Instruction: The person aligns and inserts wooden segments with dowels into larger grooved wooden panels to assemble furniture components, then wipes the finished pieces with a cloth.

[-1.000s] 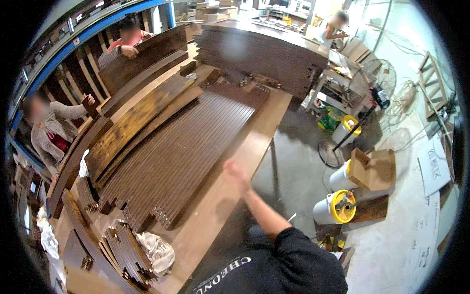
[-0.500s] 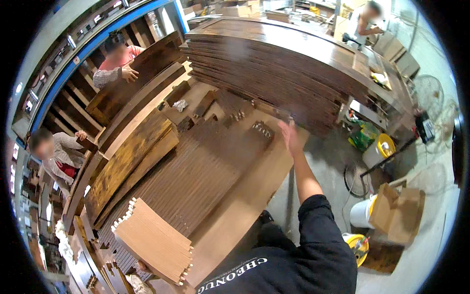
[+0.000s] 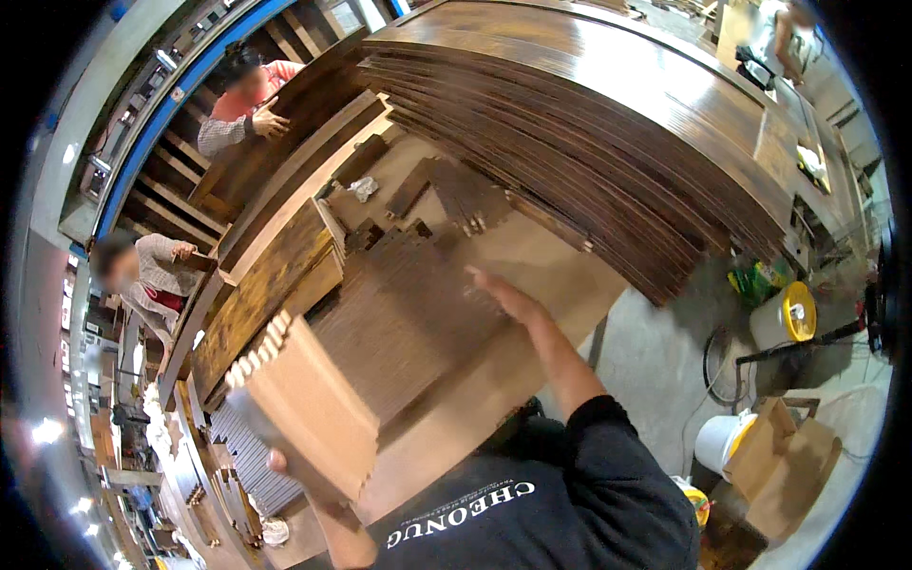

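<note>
My left hand grips a bundle of light-brown wooden slats from below and its left side. Pale dowel pegs stick out of the bundle's far-left end. The bundle is tilted and blurred, raised above a wide layer of dark brown slats. Over the right end of that layer is my right hand, smeared by motion. One finger of it is stretched out toward the left; the others blend into the dark slats, and I see nothing held in it.
Dark panels are piled high along the far side. Long stained boards lie at the left. Two people work beyond them, one with a hand on a dark board; another stands far right. Buckets and a cardboard box are on the right.
My right hand has come left and nearer, from beside the slats' far right end to over them. The light slat bundle has been raised and tilted by my left hand. The view has shifted.
</note>
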{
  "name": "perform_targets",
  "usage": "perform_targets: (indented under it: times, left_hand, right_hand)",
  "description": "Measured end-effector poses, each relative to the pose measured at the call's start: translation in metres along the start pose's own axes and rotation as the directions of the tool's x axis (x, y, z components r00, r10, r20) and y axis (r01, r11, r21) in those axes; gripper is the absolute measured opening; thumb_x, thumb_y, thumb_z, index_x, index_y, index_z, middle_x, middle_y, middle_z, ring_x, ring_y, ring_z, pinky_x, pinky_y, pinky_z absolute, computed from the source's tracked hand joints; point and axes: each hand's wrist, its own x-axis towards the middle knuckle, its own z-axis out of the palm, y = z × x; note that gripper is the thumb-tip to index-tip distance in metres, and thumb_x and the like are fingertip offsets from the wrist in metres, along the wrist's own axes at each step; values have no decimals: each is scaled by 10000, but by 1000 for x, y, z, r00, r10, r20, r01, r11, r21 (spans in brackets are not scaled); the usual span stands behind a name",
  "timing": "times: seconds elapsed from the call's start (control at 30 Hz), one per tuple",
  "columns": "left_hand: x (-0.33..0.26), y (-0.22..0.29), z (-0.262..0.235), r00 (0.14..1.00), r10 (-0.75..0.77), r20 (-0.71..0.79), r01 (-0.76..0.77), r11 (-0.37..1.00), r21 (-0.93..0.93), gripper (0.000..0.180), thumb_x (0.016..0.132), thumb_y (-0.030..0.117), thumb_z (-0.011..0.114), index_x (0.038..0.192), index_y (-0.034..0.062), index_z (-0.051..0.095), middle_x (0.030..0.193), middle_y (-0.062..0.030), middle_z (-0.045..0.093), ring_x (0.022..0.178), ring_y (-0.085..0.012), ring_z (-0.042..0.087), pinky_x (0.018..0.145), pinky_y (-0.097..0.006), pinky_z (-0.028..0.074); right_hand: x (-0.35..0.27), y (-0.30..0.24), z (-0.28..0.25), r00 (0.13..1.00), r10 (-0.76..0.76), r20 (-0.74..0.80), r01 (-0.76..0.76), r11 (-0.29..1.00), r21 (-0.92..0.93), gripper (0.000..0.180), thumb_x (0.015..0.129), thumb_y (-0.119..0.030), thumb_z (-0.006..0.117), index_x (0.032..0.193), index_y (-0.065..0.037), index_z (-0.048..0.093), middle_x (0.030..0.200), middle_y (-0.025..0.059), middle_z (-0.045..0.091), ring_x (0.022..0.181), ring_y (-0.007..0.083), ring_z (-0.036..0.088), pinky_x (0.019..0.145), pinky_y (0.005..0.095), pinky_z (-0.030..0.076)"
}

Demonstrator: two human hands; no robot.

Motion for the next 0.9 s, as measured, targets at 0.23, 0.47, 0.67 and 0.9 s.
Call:
perform_targets:
  times: [0.23,0.47,0.67,0.9]
  left_hand:
    - [95,21,125,898,27,438,-184,929,320,916,632,431,663,1387,5,368,1299,-156,514,1155,-290,536,961,-416,463]
    - [153,-34,295,84,-301,950,-989,-141,43,1120,473,508,772,1433,106,360,1428,-266,291,1310,-417,305,1060,-503,269]
    - [175,-136,300,135,-867,480,-894,-316,-318,1209,464,466,830,1493,325,210,1503,-211,200,1336,-432,295,1050,-656,219]
    - [243,-167,240,278,-700,658,-802,-546,-242,1050,645,456,783,1499,329,186,1566,-126,131,1356,-410,299,1066,-647,216]
  right_hand:
    - [-37,4,20,971,-34,-238,104,952,288,784,956,-571,369,1505,-62,135,1564,109,163,1435,240,174,1170,394,100]
    - [-200,-14,-33,587,-269,-763,443,896,26,821,905,-543,469,1490,-42,183,1519,158,253,1406,302,244,1156,429,126]
    - [-278,33,-28,392,-238,-889,413,909,-62,863,871,-562,542,1484,-56,206,1474,146,337,1371,292,316,1133,403,209]
    - [-225,23,4,475,-199,-857,98,980,-173,759,742,-279,773,1375,-86,399,1357,98,472,1213,245,498,991,368,411]
